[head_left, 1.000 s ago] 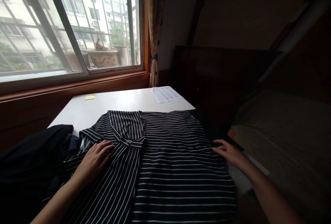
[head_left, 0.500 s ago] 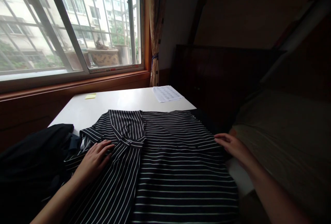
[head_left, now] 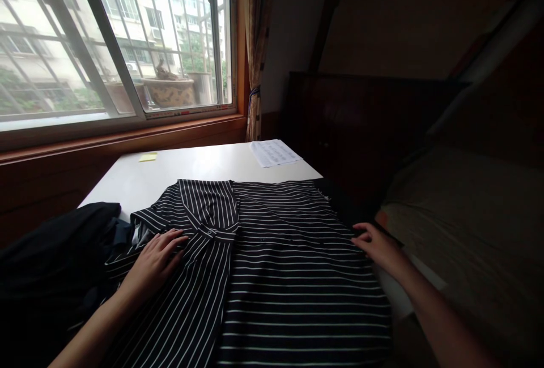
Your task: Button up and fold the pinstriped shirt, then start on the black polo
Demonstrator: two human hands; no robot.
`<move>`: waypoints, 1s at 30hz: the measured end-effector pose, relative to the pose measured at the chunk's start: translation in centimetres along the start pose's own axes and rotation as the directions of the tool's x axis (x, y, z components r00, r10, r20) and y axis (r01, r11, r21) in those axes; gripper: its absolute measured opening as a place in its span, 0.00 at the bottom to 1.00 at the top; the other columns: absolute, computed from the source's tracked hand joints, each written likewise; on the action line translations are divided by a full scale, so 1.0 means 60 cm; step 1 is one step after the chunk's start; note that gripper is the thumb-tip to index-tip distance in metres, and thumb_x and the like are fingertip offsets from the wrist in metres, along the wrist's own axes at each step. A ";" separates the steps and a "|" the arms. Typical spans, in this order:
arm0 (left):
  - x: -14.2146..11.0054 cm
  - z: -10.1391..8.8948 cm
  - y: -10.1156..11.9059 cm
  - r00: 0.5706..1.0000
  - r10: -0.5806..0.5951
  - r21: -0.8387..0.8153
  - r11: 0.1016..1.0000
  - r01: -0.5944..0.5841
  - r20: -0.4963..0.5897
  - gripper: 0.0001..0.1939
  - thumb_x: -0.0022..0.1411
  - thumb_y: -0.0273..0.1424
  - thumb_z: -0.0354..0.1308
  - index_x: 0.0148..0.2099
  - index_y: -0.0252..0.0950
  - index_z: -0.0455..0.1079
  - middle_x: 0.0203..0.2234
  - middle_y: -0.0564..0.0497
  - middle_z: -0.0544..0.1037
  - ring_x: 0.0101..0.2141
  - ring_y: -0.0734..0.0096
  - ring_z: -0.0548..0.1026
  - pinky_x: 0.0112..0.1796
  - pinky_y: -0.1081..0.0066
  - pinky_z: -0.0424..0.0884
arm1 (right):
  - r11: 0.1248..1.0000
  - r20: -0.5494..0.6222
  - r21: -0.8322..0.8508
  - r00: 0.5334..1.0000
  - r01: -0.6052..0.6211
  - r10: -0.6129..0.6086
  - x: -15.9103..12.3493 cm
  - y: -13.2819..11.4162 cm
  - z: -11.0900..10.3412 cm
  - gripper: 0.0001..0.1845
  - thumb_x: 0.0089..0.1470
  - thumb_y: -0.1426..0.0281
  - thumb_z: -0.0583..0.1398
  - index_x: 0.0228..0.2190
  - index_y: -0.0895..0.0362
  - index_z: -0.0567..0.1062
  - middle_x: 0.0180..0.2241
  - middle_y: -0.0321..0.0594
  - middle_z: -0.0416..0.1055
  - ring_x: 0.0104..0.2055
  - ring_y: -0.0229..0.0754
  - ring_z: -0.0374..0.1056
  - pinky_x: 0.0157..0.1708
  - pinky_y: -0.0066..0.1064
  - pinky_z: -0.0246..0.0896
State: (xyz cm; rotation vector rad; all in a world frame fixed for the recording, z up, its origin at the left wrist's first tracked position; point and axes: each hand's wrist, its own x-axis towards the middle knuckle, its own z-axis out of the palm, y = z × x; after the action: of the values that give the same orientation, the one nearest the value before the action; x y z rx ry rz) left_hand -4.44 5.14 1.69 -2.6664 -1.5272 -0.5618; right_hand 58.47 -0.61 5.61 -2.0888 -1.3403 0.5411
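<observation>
A black shirt with white stripes [head_left: 293, 277] lies spread over the near part of a white table [head_left: 191, 164]. Its buttoned collar [head_left: 212, 234] is toward the left, and the body stretches to the right. My left hand [head_left: 159, 255] rests on the cloth left of the collar, palm down with the fingers laid out. At the shirt's right edge, my right hand [head_left: 373, 244] has its thumb and fingertips closed on the striped fabric.
Dark clothes [head_left: 55, 249] are heaped at the left. Printed sheets [head_left: 274, 153] and a yellow sticky note [head_left: 148, 157] lie toward the table's far side. A window [head_left: 127, 45] stands behind, with a tied curtain [head_left: 255, 73] beside it. A bed-like surface [head_left: 476, 215] is at the right.
My right hand's fingers have bent and drawn in at the shirt's right edge, where they were straighter before. My left hand and the shirt stay nearly where they were.
</observation>
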 end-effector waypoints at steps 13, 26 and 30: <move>-0.001 -0.001 -0.007 1.000 0.004 -0.008 1.000 -0.004 0.013 0.22 0.70 0.44 0.49 0.62 0.47 0.66 0.62 0.49 0.67 0.62 0.51 0.64 0.62 0.42 0.57 | 0.967 0.072 -0.245 0.993 -0.071 0.091 0.024 -0.002 0.016 0.25 0.53 0.54 0.60 0.47 0.57 0.72 0.34 0.44 0.79 0.39 0.51 0.77 0.39 0.35 0.68; -0.022 -0.058 -0.006 0.994 0.106 0.014 0.994 -0.106 -0.005 0.22 0.70 0.43 0.51 0.63 0.48 0.65 0.64 0.49 0.64 0.66 0.49 0.58 0.61 0.46 0.62 | 0.927 -0.028 -0.376 1.000 -0.001 -0.010 0.006 -0.005 0.063 0.26 0.58 0.59 0.53 0.55 0.56 0.67 0.44 0.48 0.77 0.43 0.51 0.75 0.45 0.37 0.67; -0.060 -0.104 0.009 0.992 0.123 0.046 0.991 -0.124 0.016 0.21 0.68 0.43 0.54 0.61 0.51 0.67 0.61 0.53 0.69 0.63 0.53 0.64 0.60 0.52 0.66 | 0.937 -0.122 -0.350 0.992 -0.008 -0.037 -0.001 -0.012 0.060 0.24 0.57 0.60 0.51 0.52 0.56 0.70 0.41 0.47 0.77 0.42 0.50 0.75 0.42 0.36 0.68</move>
State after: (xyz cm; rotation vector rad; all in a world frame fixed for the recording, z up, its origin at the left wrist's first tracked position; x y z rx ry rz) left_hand -7.51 0.64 6.50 -2.7109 -1.3487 -0.4966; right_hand 55.76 0.51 3.45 -2.3483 -1.4600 0.1643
